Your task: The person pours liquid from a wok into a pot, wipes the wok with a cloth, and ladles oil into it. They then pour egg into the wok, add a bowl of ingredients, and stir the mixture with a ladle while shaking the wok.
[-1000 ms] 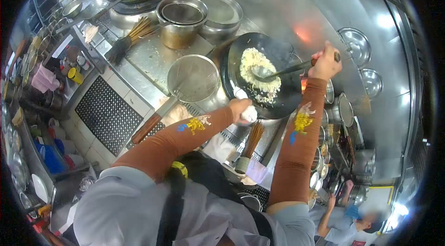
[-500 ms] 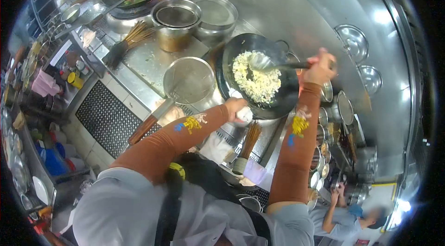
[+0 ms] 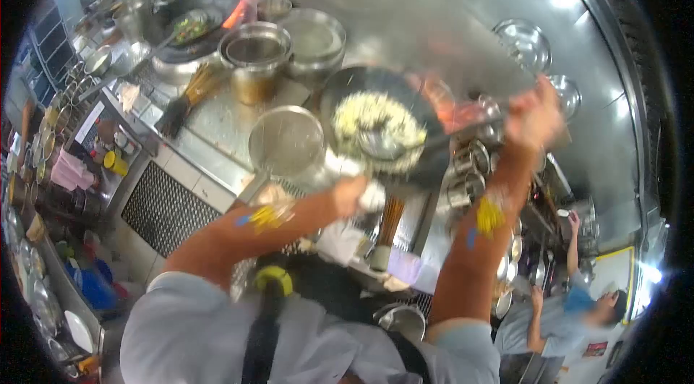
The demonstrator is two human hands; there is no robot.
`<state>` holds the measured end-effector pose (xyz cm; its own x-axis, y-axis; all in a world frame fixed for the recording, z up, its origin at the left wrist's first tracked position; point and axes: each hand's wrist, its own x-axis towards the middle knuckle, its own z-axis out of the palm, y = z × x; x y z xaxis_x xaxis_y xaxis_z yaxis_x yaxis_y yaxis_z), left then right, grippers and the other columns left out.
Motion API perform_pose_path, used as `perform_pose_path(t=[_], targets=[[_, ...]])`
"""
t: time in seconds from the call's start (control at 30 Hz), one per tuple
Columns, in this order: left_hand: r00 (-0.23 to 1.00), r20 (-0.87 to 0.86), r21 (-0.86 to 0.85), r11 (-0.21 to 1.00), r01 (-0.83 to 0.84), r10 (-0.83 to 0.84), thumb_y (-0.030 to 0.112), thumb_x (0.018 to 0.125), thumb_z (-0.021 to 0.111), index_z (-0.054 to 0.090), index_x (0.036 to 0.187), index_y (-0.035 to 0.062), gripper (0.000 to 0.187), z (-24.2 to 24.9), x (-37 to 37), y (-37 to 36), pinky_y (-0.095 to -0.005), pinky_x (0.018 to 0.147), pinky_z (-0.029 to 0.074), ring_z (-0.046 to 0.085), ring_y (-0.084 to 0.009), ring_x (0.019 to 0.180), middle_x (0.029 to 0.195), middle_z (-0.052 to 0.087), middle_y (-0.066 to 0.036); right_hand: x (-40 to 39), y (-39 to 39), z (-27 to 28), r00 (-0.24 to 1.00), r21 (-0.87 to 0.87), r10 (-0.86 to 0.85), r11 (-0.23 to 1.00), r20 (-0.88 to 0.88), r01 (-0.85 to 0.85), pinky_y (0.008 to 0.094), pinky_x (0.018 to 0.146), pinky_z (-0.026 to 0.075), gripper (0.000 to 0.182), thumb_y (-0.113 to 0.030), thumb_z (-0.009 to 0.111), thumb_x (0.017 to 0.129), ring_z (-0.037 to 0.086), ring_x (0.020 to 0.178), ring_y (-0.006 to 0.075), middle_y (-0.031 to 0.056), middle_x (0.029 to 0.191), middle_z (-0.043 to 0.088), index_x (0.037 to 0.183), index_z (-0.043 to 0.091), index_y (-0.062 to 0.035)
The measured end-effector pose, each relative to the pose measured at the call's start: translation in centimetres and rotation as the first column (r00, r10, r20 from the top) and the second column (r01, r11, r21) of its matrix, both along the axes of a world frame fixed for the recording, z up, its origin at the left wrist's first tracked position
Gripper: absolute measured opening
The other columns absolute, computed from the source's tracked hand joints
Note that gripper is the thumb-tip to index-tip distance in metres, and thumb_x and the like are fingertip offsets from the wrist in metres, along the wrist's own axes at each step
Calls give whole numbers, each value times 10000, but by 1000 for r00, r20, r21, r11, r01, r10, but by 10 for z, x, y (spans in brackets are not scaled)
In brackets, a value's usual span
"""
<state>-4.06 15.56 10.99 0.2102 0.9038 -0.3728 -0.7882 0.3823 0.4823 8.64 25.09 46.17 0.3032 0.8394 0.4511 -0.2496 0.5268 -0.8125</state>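
My left hand [image 3: 349, 196] is closed round a folded white cloth [image 3: 373, 197] at the near edge of a black wok [image 3: 434, 156]; the grip point under the cloth is hidden. White and yellow grainy food [image 3: 376, 111], looking like rice with egg, lies spread in the wok. My right hand [image 3: 535, 120], blurred by motion, is wrapped round the far end of a long-handled ladle. The ladle's round metal bowl [image 3: 384, 145] sits in the food on the near side of the wok.
Left of the wok are a round strainer [image 3: 287, 141] and a metal pot [image 3: 254, 73] with a strainer on top. A bamboo brush [image 3: 391, 221] stands in front. Flame [image 3: 235, 15] rises by another wok [image 3: 189, 30]. At lower right, another person [image 3: 557, 319] raises an arm.
The ladle bowl has come down through the food to the wok's near side. My right hand has swung outward to the right. The whole view has shifted, and the other person has lifted an arm.
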Motion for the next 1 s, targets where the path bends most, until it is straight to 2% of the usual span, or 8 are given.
perform_pose_path(t=[0.13, 0.3, 0.5, 0.63, 0.7, 0.8, 0.9, 1.0], targets=[[985, 26, -121, 978, 170, -168, 206, 971, 440, 498, 1133, 72, 217, 92, -9, -38, -474, 769, 565, 657, -270, 904, 997, 635, -138, 28, -76, 43, 948, 225, 308, 920, 85, -319, 221, 489, 403, 194, -180, 627, 882, 449, 486, 80, -49, 545, 429, 727, 541, -100], [987, -100, 0, 992, 129, -128, 172, 939, 466, 525, 1084, 19, 219, -46, 11, 5, -440, 679, 575, 664, -263, 789, 979, 645, -130, -38, 73, -51, 961, 121, -227, 970, 157, 209, 283, 511, 458, 221, -130, 684, 814, 555, 651, 143, 67, 820, 590, 972, 582, -16], [987, -121, -214, 973, 81, -109, 130, 943, 476, 571, 1055, 29, 179, 68, -5, -88, -438, 669, 583, 670, -295, 809, 960, 647, -154, -18, -12, 53, 995, 131, -100, 986, 1, 99, 273, 432, 407, 169, -159, 690, 812, 492, 479, 121, 18, 576, 527, 775, 572, -43], [998, -27, -51, 997, 60, -61, 265, 955, 484, 563, 1054, 35, 263, 58, -10, -1, -430, 717, 574, 668, -243, 859, 971, 657, -134, -68, 17, -24, 911, 111, -357, 934, 206, 341, 264, 399, 391, 147, -136, 681, 810, 464, 458, 93, 4, 591, 506, 795, 556, -62], [996, 61, -13, 998, 65, -64, 240, 953, 475, 568, 1043, 37, 241, -35, 17, 5, -415, 722, 574, 667, -245, 862, 982, 659, -106, -72, 50, -55, 923, 187, -336, 935, 187, 303, 301, 572, 437, 95, -80, 647, 785, 524, 607, 135, 50, 721, 603, 801, 597, 0], [984, 5, -22, 984, 175, -175, 135, 930, 492, 566, 1093, 32, 206, -29, 0, -55, -426, 721, 574, 658, -255, 876, 999, 650, -120, -31, 46, 9, 997, -51, -50, 997, 53, 53, 240, 377, 361, 153, -137, 691, 798, 433, 418, 87, 10, 594, 503, 761, 555, -79], [997, -22, -136, 988, 74, -78, 164, 941, 489, 558, 1097, 36, 213, 81, -6, -86, -451, 723, 578, 659, -266, 869, 994, 648, -123, -24, -2, 47, 997, 81, 66, 994, 28, -68, 241, 368, 351, 167, -144, 699, 788, 442, 414, 96, 15, 589, 504, 741, 552, -79], [995, 26, -174, 980, 101, -98, 183, 942, 489, 542, 1026, 22, 189, 62, 3, -13, -469, 697, 585, 668, -278, 790, 917, 650, -129, -58, 13, -3, 961, 119, -231, 969, 153, 215, 246, 368, 351, 172, -157, 693, 790, 463, 427, 104, 18, 591, 509, 744, 552, -69]])
